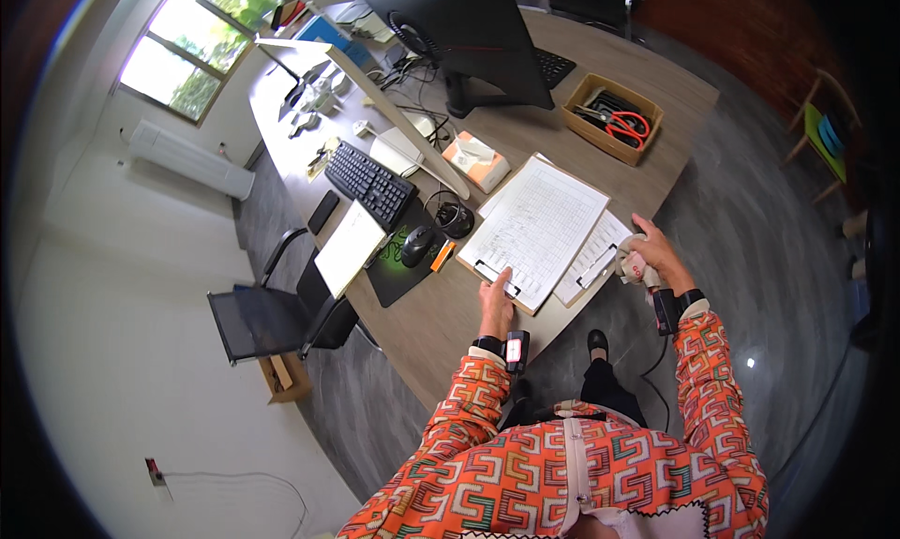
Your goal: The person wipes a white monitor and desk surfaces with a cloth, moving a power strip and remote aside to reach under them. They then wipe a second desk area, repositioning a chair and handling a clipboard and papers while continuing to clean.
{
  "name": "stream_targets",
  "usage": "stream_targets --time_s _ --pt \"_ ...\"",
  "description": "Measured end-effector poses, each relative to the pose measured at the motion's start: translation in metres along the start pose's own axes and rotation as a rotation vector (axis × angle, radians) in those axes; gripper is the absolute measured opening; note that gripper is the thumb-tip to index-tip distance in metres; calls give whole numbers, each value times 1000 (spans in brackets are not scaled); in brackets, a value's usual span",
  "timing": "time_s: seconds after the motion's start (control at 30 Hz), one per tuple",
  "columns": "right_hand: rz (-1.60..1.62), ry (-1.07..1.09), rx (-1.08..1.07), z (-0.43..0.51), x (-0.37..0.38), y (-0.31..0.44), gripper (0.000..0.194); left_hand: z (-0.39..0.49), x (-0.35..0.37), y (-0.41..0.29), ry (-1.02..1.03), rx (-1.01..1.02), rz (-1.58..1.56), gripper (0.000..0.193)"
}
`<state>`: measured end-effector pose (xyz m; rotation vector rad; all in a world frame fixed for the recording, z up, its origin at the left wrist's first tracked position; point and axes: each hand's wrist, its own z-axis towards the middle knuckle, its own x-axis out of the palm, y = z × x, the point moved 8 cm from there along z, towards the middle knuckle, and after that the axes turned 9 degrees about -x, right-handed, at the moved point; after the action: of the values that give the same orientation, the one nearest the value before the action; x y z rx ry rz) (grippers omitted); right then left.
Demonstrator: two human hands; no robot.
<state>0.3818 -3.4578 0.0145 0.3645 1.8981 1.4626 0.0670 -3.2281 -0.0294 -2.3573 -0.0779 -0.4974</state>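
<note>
A clipboard with a printed, handwritten form (pixel 545 219) lies on the wood-grain desk (pixel 390 314). My left hand (pixel 496 301) grips its near end, with the thumb on top beside the black clip (pixel 485 266). Partly under it rests a second clipboard (pixel 594 254), also bearing a paper form, at the desk's right edge. Just right of that clipboard, my right hand (pixel 654 254) holds a bunched beige cloth (pixel 636 261) with red lettering. Both wrists wear black strapped devices.
A tissue box (pixel 478 161), black mouse (pixel 418 246), keyboard (pixel 370 180) and round black holder (pixel 454 219) stand left of the clipboards. Farther back are a monitor (pixel 471 40) and a cardboard box of tools (pixel 612 121). A mesh chair (pixel 281 314) stands at the left. A cable hangs near my right wrist.
</note>
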Motion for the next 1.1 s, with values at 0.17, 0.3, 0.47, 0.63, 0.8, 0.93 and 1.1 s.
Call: stream_targets --time_s 0.17,0.3,0.47,0.63,0.8,0.93,1.1 --pt "-3 143 -81 22 15 -9 70 -5 7 13 -59 -24 65 31" --pt "-62 209 -138 22 22 -7 62 -6 18 16 -48 -39 122 21" --pt "-67 227 -83 23 30 -8 50 3 16 5 -226 38 275 32" --pt "-3 190 -60 20 28 -21 49 11 21 -4 -259 114 278 40" --pt "259 215 161 12 35 -52 52 5 32 -6 -157 -71 306 33" --pt "379 95 227 -2 37 -63 45 -6 42 -10 -134 -119 359 32" --pt "348 -26 355 -21 40 -76 35 -7 50 -5 -109 -89 211 31"
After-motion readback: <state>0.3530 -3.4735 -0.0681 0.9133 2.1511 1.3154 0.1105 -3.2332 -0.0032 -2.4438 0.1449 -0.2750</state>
